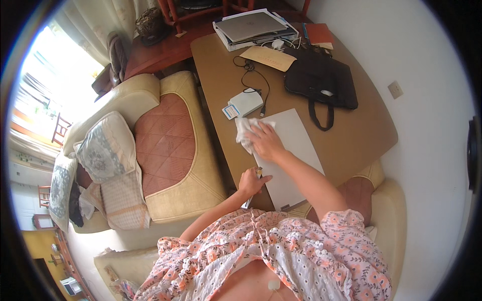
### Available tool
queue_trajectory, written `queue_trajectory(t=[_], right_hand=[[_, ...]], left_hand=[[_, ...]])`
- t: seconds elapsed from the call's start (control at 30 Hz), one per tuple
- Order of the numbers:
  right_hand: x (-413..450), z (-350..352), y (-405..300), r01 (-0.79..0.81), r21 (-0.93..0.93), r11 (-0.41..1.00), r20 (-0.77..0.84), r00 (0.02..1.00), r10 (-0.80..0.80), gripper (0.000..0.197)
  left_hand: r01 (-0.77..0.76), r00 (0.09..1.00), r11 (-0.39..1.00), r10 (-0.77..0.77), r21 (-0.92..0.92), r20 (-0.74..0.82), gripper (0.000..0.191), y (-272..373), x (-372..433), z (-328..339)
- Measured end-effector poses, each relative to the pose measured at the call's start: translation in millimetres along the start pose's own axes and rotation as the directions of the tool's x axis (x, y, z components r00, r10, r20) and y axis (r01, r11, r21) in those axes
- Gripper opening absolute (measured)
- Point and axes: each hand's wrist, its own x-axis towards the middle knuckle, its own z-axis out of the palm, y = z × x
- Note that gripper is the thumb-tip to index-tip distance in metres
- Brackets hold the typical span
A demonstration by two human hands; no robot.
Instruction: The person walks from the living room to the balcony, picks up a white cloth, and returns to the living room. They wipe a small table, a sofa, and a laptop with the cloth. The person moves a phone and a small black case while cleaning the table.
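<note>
My right hand [266, 142] is spread over a crumpled white cloth [245, 129], pressing it at the far left corner of a flat white board [292, 150] on the brown table [226, 94]. Near the table's left edge, my left hand [251, 183] is closed around a slim object [246, 203] with a pale, shiny end; most of it is hidden by the fingers, so its kind cannot be told. Just beyond the cloth lies a white box-like device [246, 102] with a card [231, 111] sticking out and a black USB cable [268, 88].
A black fabric bag [322, 79] with a handle lies to the right. Beyond are a brown envelope [268, 57], a silver laptop [252, 26] on a stack, a white charger [278, 44] and a red notebook [318, 34]. A cream sofa [180, 203] stands left of the table.
</note>
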Motion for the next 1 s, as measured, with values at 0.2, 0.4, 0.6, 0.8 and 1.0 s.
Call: queue_trajectory(t=[0.2, 0.4, 0.6, 0.8, 1.0], right_hand=[[-73, -27, -14, 0.062, -0.023, 0.998, 0.040, 0.997, -0.061, 0.039], [-17, -38, 26, -0.168, -0.148, 0.975, -0.003, 0.986, 0.169, 0.039], [-5, -22, 38, -0.319, -0.165, 0.933, 0.022, 0.945, 0.327, 0.037], [-69, -30, -14, -0.034, -0.014, 0.999, 0.094, 0.995, 0.035, 0.040], [-27, -32, 19, -0.197, 0.003, 0.980, 0.051, 0.979, 0.197, 0.038]], left_hand=[[-0.111, 0.994, 0.990, 0.112, 0.085, -0.006, 0.048, -9, -15, -5], [-0.145, 0.989, 0.985, 0.147, 0.094, -0.022, 0.041, -11, -16, -9], [-0.089, 0.990, 0.981, 0.106, -0.174, 0.092, 0.031, -19, -12, -15], [-0.074, 0.984, 0.935, 0.125, -0.348, 0.126, 0.030, -25, -14, -24], [-0.047, 0.990, 0.955, 0.083, -0.294, 0.112, 0.027, -33, -2, -15]])
